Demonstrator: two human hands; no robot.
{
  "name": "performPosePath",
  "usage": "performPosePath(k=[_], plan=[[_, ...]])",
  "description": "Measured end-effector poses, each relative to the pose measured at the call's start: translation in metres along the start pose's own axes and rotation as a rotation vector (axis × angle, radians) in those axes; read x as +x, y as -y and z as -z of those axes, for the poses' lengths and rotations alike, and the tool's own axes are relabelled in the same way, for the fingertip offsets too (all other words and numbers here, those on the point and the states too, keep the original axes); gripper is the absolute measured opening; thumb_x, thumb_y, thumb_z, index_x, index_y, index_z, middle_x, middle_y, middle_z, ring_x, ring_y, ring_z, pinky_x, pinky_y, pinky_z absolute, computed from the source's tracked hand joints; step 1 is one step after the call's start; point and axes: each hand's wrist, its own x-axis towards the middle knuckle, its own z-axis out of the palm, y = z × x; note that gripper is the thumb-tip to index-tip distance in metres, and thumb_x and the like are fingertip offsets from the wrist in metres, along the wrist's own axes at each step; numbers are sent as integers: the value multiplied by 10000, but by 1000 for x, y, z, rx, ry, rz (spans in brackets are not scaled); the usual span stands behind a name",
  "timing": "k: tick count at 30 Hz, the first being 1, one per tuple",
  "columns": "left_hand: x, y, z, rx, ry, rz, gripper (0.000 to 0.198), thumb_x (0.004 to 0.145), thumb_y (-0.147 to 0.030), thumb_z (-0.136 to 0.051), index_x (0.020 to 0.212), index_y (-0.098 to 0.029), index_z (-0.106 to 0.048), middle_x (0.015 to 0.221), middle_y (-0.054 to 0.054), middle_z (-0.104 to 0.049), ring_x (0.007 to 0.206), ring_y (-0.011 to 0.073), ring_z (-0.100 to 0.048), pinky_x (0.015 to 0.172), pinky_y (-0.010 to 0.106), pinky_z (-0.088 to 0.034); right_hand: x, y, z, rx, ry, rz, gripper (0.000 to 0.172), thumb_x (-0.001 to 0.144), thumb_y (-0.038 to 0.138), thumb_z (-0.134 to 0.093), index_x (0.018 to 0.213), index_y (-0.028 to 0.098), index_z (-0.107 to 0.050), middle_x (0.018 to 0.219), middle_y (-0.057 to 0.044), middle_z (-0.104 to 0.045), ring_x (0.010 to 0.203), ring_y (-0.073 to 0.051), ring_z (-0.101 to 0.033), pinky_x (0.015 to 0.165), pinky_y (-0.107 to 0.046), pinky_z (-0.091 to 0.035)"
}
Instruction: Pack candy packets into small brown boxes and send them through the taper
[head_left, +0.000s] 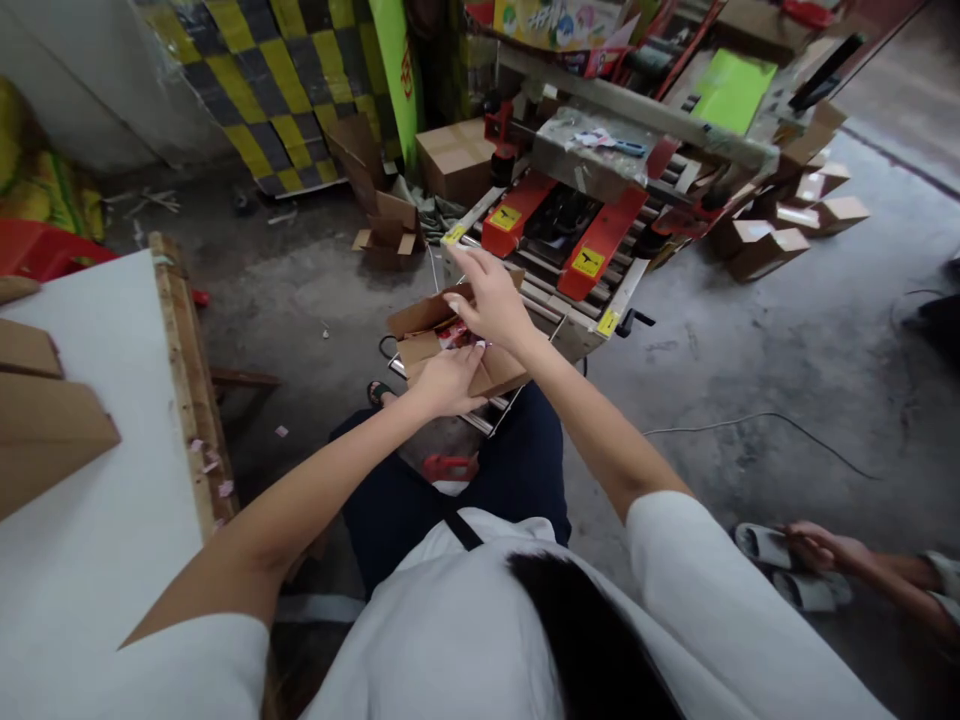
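Observation:
A small open cardboard box (420,322) rests on the near end of a roller conveyor, its flaps up and something red and white inside. My left hand (448,380) lies on the box's near flap, fingers together and pressing it. My right hand (491,296) reaches over the box from above, fingers curled down onto the far flap. A carton-sealing machine (559,235) with red-orange side guards and yellow labels stands just beyond the box.
A white table (97,500) with a wooden edge and flat cardboard pieces (45,425) is at my left. Small sealed boxes (780,240) lie on the concrete floor at right. A cable (757,418) crosses the floor. Another person's foot and sandal (810,565) sit at lower right.

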Motion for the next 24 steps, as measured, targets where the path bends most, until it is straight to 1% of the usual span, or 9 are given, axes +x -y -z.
performPosePath(k=[3, 7, 11, 12, 15, 17, 19, 21, 24], plan=[[-5, 4, -7, -7, -98, -4, 892, 751, -487, -771, 1451, -52, -430, 1404, 237, -555, 1319, 382, -525, 1110, 468, -429, 1, 8, -3, -68, 171, 35, 409, 971, 329, -562, 1317, 116, -603, 1272, -170, -645, 1262, -320, -540, 1189, -597, -273], [-17, 1, -16, -17, -320, -63, 651, 828, -500, -704, 1333, -111, -574, 1383, 227, -569, 1364, 381, -474, 1139, 517, -396, -55, 3, -3, -53, 245, 68, 404, 1011, 315, -469, 1346, 135, -606, 1349, -157, -642, 1300, -295, -550, 1205, -582, -281], [-28, -2, -12, 25, -343, -79, 447, 913, -511, -605, 1259, -228, -634, 1351, 151, -613, 1340, 332, -498, 1160, 523, -335, -100, -9, -6, -17, 273, 19, 445, 1020, 259, -378, 1395, 143, -589, 1471, -151, -574, 1392, -281, -502, 1191, -563, -333], [-29, 0, -8, 51, -329, -47, 545, 866, -536, -663, 1309, -223, -603, 1408, 162, -571, 1381, 352, -454, 1175, 536, -300, -103, -11, -7, -14, 270, 14, 448, 1021, 262, -373, 1395, 151, -593, 1469, -144, -579, 1396, -275, -502, 1196, -558, -333], [-29, 14, 9, 138, -220, 89, 1187, 569, -672, -850, 1510, -113, -390, 1617, 259, -267, 1507, 494, -171, 1204, 614, -155, -97, -16, -12, 5, 270, 47, 439, 1007, 315, -432, 1377, 167, -616, 1436, -135, -610, 1388, -273, -514, 1201, -541, -345], [-27, 23, 18, 160, -88, 157, 1385, 488, -757, -832, 1559, -68, -287, 1634, 298, -171, 1492, 551, -132, 1188, 629, -150, -89, -21, -12, 24, 264, 83, 449, 984, 343, -491, 1371, 155, -620, 1411, -144, -626, 1381, -280, -517, 1206, -530, -347], [-24, 25, 23, 159, -20, 207, 1312, 559, -784, -769, 1562, -87, -290, 1584, 295, -281, 1430, 524, -299, 1154, 583, -248, -82, -28, -11, 53, 237, 111, 434, 973, 335, -509, 1344, 148, -636, 1369, -149, -650, 1356, -275, -535, 1208, -516, -349], [-17, 18, 23, 164, -58, 288, 1205, 620, -771, -736, 1551, -126, -325, 1497, 274, -407, 1321, 466, -449, 1091, 532, -343, -78, -36, -7, 83, 138, 95, 400, 970, 306, -498, 1302, 149, -658, 1319, -154, -666, 1306, -265, -564, 1184, -496, -385], [5, 0, 19, 154, -148, 454, 1131, 647, -788, -706, 1537, -178, -367, 1411, 261, -480, 1233, 457, -508, 1023, 535, -391, -90, -43, -1, 94, -187, -90, 394, 973, 272, -469, 1313, 170, -638, 1311, -161, -641, 1271, -255, -570, 1125, -474, -445]])
